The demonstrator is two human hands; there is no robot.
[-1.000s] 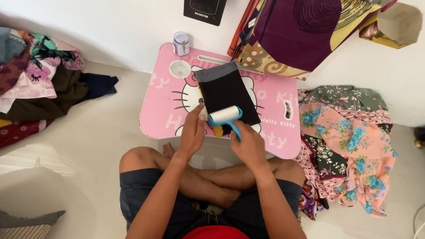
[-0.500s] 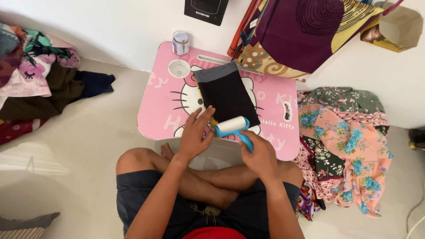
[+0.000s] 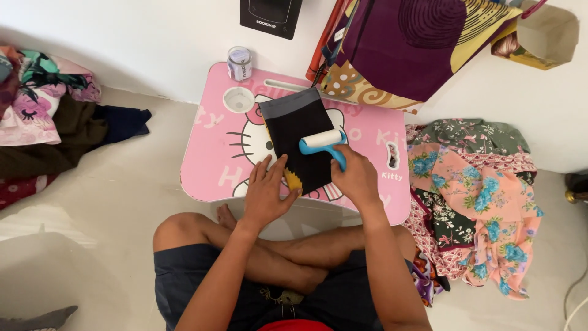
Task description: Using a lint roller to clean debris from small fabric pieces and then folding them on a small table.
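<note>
Near end: person sits cross-legged on the floor, both hands out over the low pink surface (image 3: 208, 171).

Left hand (image 3: 266, 193): grip flat and open, fingers spread, palm pressing down the near edge of the black cloth (image 3: 294, 132). Holds nothing, just pins it. A small yellow patch shows right beside its fingertips, under the cloth edge; cannot tell what it is.

Right hand (image 3: 357, 179): grip closed around the blue handle of the lint roller (image 3: 323, 142). Roller's white drum sits on the cloth just ahead of the grip, near the cloth's right edge, roughly mid-length.

Progress, my read: rolling is mid-pass. Drum is about halfway up the cloth, so the far half toward the grey band looks left to do; cannot tell how much of the near half is clean.

Cloth: black, folded into a neat rectangle, grey band at the far end, lying flat, slightly angled on the surface. No lint visible at this resolution.

Beyond the grips: white cup holder recess (image 3: 239, 99) and a small jar (image 3: 239, 63) at the far left corner. Floral clothes pile (image 3: 478, 190) right of the right hand, more clothes (image 3: 55, 122) well left.
</note>
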